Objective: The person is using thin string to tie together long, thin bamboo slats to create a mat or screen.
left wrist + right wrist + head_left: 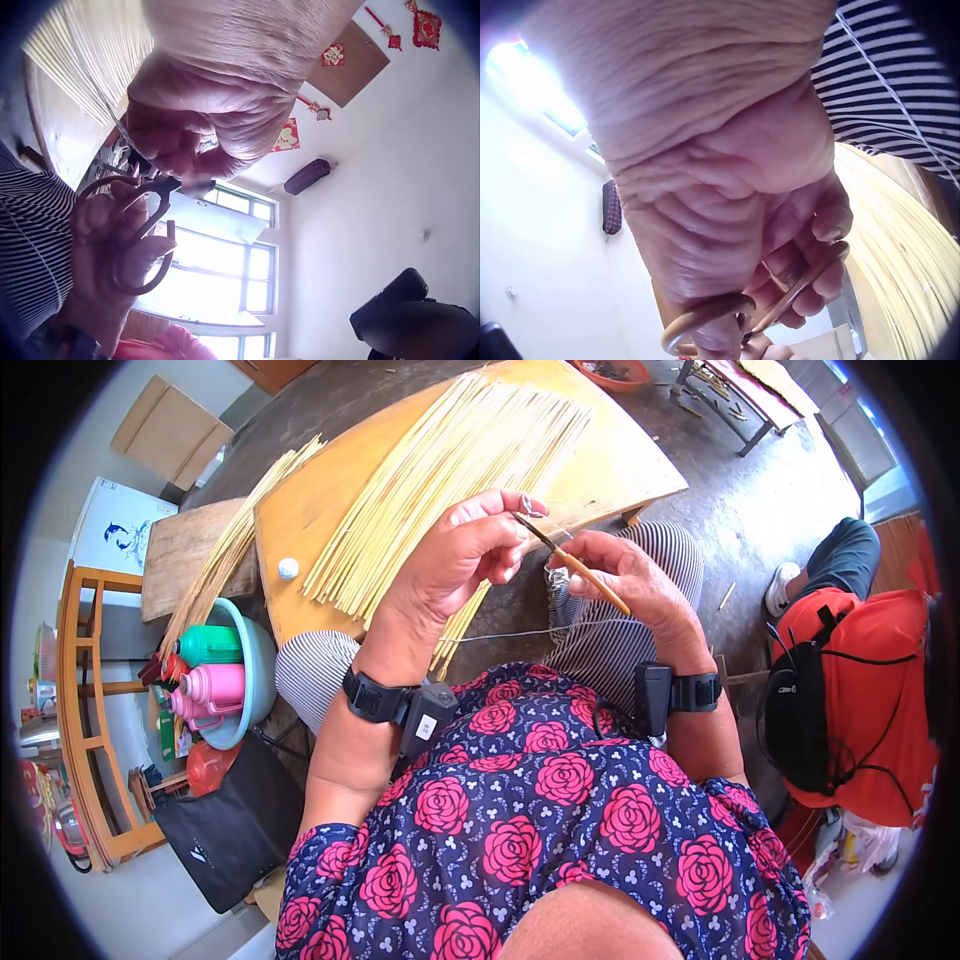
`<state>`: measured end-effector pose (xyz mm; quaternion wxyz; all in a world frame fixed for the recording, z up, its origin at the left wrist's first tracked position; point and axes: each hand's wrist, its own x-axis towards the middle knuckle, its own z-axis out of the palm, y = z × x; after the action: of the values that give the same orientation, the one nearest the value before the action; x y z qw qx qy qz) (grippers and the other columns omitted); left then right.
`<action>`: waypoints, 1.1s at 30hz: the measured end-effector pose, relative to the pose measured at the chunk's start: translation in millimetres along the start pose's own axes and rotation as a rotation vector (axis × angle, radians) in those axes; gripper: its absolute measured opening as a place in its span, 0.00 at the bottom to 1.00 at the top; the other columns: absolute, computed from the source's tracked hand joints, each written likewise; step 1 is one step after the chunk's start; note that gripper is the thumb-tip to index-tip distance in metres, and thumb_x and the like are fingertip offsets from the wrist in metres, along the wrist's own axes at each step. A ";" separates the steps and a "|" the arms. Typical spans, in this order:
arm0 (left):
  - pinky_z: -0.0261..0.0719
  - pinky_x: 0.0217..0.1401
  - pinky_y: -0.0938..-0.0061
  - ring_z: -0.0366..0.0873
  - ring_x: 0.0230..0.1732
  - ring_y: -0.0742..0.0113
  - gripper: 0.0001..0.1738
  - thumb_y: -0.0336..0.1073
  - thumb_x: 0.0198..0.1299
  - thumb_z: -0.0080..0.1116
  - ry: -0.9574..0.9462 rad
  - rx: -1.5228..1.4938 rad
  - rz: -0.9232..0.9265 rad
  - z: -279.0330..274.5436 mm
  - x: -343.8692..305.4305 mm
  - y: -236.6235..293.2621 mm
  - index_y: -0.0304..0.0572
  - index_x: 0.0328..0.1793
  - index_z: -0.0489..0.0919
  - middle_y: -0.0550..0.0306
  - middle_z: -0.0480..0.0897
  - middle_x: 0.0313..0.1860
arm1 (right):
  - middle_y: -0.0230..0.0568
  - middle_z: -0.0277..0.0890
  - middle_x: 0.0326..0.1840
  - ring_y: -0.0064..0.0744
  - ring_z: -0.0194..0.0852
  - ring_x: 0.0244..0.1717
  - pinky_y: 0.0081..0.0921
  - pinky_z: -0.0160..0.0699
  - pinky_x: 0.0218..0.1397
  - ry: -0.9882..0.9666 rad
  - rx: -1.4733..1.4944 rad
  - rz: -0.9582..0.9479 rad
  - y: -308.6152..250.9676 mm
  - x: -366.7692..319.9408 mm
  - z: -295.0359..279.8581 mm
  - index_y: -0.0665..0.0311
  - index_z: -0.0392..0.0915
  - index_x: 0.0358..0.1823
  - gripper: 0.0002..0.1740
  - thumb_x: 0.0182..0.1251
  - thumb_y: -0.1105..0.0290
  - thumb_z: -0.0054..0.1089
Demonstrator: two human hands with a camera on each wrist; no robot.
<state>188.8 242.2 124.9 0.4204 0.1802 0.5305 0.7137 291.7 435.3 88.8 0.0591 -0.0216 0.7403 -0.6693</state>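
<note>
In the head view my right hand (pixel 635 585) holds a pair of scissors (pixel 590 575) with brown looped handles. Its thumb and fingers sit in the handle loops (pixel 705 311), as the right wrist view shows. My left hand (pixel 465 550) is raised beside the blades and pinches a thin pale cord (pixel 535 633) between curled fingers. A small twisted bit of that cord shows at the fingertips, right by the scissor tips. From the hands the cord hangs down across the striped trousers (pixel 900 67). The left wrist view has the scissor blades close under the left fingertips.
Long thin yellow sticks (pixel 450 470) lie spread over a wooden table (pixel 630 470) ahead, near a small white ball (pixel 288 568). At left, a blue basin (pixel 262 670) holds thermos flasks (pixel 215 685) beside another stick bundle (pixel 225 555). A red-covered seat with a black bag (pixel 800 720) stands right.
</note>
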 end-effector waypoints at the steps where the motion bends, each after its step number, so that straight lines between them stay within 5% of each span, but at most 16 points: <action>1: 0.66 0.23 0.88 0.67 0.20 0.80 0.20 0.30 0.57 0.51 -0.014 0.004 0.003 0.1 0.7 -0.6 0.29 0.56 0.69 0.66 0.70 0.22 | 0.24 0.71 0.28 0.13 0.64 0.31 0.16 0.66 0.33 0.006 -0.007 0.000 -0.4 -1.2 -0.2 0.66 0.79 0.43 0.23 0.55 0.56 0.71; 10: 0.66 0.25 0.87 0.66 0.21 0.80 0.20 0.28 0.56 0.50 -0.051 -0.022 -0.002 3.8 3.5 3.9 0.28 0.56 0.69 0.67 0.69 0.21 | 0.22 0.69 0.22 0.10 0.63 0.23 0.13 0.59 0.23 0.026 0.173 0.028 5.2 -7.3 -2.6 0.62 0.78 0.37 0.17 0.57 0.56 0.69; 13: 0.66 0.27 0.87 0.66 0.22 0.81 0.20 0.29 0.57 0.50 -0.031 -0.051 0.013 -1.4 0.6 3.6 0.30 0.56 0.69 0.67 0.69 0.21 | 0.22 0.68 0.21 0.11 0.63 0.22 0.12 0.59 0.23 0.229 0.338 -0.099 0.7 -5.9 4.3 0.63 0.78 0.38 0.18 0.61 0.54 0.65; 17: 0.65 0.27 0.89 0.65 0.23 0.83 0.19 0.33 0.59 0.53 0.095 0.559 -0.068 -22.3 -26.2 14.0 0.33 0.55 0.71 0.68 0.69 0.22 | 0.24 0.70 0.25 0.15 0.64 0.22 0.13 0.64 0.27 0.577 0.384 -0.017 13.3 21.8 3.4 0.61 0.76 0.40 0.22 0.66 0.47 0.56; 21: 0.64 0.24 0.89 0.66 0.23 0.82 0.18 0.33 0.58 0.53 0.204 0.257 0.052 -57.2 -76.8 32.2 0.32 0.54 0.71 0.67 0.70 0.22 | 0.29 0.72 0.28 0.21 0.72 0.29 0.20 0.73 0.31 0.430 0.778 0.135 18.9 41.5 0.5 0.57 0.70 0.42 0.27 0.63 0.39 0.54; 24: 0.65 0.22 0.89 0.67 0.23 0.81 0.18 0.32 0.57 0.54 0.259 0.118 0.233 -82.9 -112.9 41.9 0.29 0.53 0.71 0.64 0.73 0.24 | 0.30 0.73 0.29 0.23 0.73 0.29 0.21 0.74 0.31 0.553 0.831 0.206 24.7 61.1 15.5 0.56 0.70 0.41 0.25 0.62 0.41 0.56; 29: 0.64 0.24 0.88 0.66 0.22 0.79 0.18 0.34 0.59 0.58 0.332 -0.045 0.434 -122.3 -141.6 37.7 0.33 0.53 0.72 0.60 0.74 0.25 | 0.32 0.71 0.27 0.19 0.67 0.28 0.19 0.67 0.30 0.203 -0.039 0.281 62.7 132.2 47.7 0.67 0.76 0.43 0.25 0.59 0.50 0.65; 32: 0.62 0.23 0.85 0.63 0.18 0.80 0.16 0.32 0.64 0.55 0.416 -0.212 0.465 -142.6 -140.1 23.0 0.39 0.57 0.72 0.59 0.75 0.27 | 0.46 0.80 0.37 0.44 0.79 0.42 0.35 0.75 0.43 0.075 -0.779 0.349 103.0 186.8 66.9 0.66 0.75 0.48 0.27 0.56 0.51 0.65; 33: 0.62 0.23 0.85 0.64 0.19 0.80 0.16 0.32 0.64 0.55 0.446 -0.246 0.454 -146.4 -138.8 17.5 0.40 0.57 0.72 0.59 0.76 0.28 | 0.48 0.79 0.40 0.46 0.77 0.46 0.37 0.75 0.47 0.077 -0.824 0.328 109.1 194.4 73.7 0.64 0.75 0.50 0.27 0.56 0.52 0.65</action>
<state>159.4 42.2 112.4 0.1431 0.0810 0.4659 0.8694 112.5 352.1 -38.1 0.1233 0.0991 0.9406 -0.3005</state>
